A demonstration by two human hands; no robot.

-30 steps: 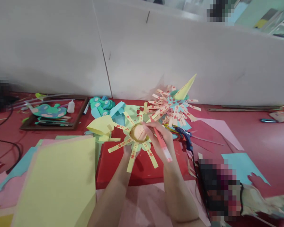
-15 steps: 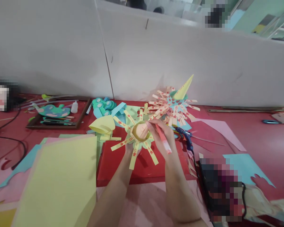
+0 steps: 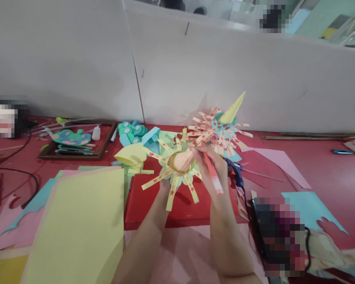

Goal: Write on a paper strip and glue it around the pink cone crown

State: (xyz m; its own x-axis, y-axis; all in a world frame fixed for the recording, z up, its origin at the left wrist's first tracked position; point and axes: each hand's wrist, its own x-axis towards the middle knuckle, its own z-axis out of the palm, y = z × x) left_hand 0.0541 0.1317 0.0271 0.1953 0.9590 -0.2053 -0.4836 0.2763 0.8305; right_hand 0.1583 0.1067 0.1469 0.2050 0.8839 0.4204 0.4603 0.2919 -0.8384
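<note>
My left hand (image 3: 165,185) is under a yellow paper craft with radiating strips (image 3: 172,192), supporting it above the red board; most of its fingers are hidden. Red letters and stars mark the strips. Inside the craft's round middle shows a pale pink, cone-like piece (image 3: 182,161) with faint red marks. My right hand (image 3: 215,162) is closed around a red marker (image 3: 212,173), its fingertips at the rim of that middle. The marker's tip is hard to make out. Behind stands a similar pink and blue paper craft (image 3: 221,132) topped with a yellow cone (image 3: 234,109).
A red board (image 3: 154,211) lies under my hands. Yellow sheets (image 3: 79,228) are stacked left, near a brown tray (image 3: 71,157) holding tools and a small white bottle (image 3: 96,133). A blue glue gun (image 3: 236,169) with a cord lies right, near a blue paper offcut (image 3: 310,207).
The whole view has shifted slightly, so things appear a little farther right. My right hand has moved slightly at the craft's rim, still gripping the marker.
</note>
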